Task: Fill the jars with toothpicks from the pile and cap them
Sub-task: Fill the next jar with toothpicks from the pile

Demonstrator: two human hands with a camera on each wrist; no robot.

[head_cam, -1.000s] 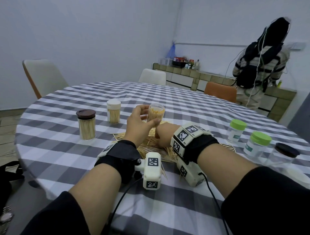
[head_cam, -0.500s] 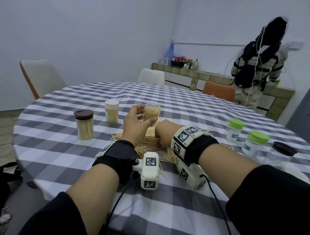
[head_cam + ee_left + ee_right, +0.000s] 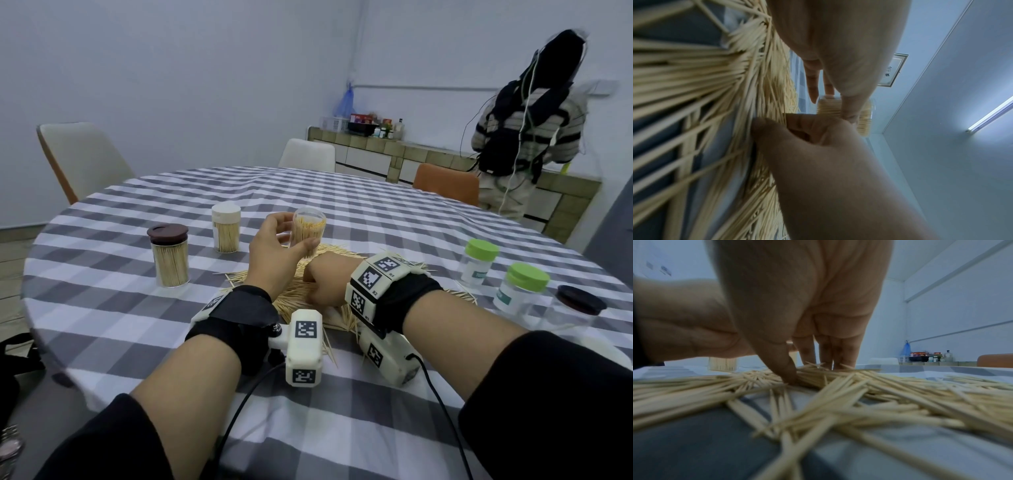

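Checked tablecloth [image 3: 113,301]; white chair [image 3: 85,161]; orange chair [image 3: 445,183]; person [image 3: 527,126] standing at counter [image 3: 394,150].

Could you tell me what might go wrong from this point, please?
1. The uncapped jar looks nearly full, and the left hand holds it above the table; a tilt could spill toothpicks.
2. The right hand is digging into the toothpick pile; strays near the table edge could get swept off.
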